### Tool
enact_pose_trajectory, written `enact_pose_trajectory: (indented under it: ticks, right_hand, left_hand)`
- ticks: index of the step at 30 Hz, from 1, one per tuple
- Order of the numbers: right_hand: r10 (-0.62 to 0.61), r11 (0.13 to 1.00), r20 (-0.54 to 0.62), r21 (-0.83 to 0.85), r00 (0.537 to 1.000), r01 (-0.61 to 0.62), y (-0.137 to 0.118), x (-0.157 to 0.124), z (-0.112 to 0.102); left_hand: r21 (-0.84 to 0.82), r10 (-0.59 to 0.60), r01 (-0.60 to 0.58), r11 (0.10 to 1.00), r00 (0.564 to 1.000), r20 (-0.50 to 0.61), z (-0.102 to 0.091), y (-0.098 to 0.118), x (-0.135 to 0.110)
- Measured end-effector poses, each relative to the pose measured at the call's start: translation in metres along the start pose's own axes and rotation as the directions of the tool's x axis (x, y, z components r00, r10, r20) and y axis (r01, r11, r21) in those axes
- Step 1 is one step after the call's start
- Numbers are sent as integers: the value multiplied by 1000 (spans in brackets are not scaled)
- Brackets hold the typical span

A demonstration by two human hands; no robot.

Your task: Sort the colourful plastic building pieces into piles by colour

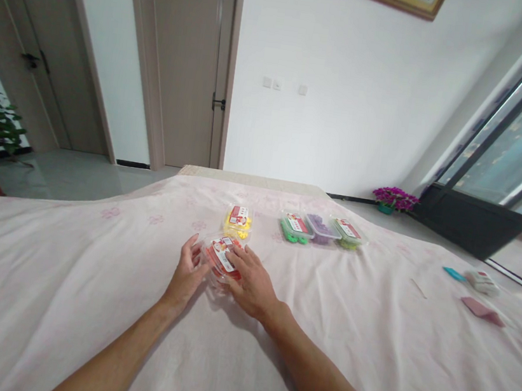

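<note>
A clear plastic box (223, 256) with red contents and a printed label on its lid lies on the pink cloth, slightly turned. My left hand (187, 273) grips its left side, fingers curled along the edge. Across the lid's right part rests my right hand (252, 283), its fingers on the label and its thumb by the near edge. Just beyond stands a similar box with yellow pieces (238, 219). To the right are a box with green pieces (296, 227), one with purple pieces (323, 228) and one with yellow-green contents (347, 232).
A pale pink patterned cloth (110, 278) covers the surface. On the right lie a thin stick (418, 289), a blue item (453, 273), a white packet (483, 282) and a folded pink cloth (483, 311). Potted purple flowers (395, 199) stand on the floor behind.
</note>
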State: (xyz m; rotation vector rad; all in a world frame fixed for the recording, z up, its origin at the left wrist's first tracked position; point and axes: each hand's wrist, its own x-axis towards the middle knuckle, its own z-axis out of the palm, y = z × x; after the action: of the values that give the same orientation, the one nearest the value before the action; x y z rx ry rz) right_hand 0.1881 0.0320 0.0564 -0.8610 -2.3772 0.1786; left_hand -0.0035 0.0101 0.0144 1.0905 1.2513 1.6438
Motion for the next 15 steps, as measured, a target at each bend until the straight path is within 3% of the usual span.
enact_pose_trajectory:
  ticks: [6,11,15]
  right_hand:
    - [-5,999,-3,-39,1000,5,-1,0,0]
    - [-2,999,-49,36,999,4,11,-1,1]
    - [54,999,-27,4,998,-54,14,-2,1]
  left_hand:
    - [-4,-102,102,995,995,-25,-4,9,8]
    - [-21,-117,124,992,970,212,2,23,20]
    - [-35,-113,122,992,974,196,8,29,19]
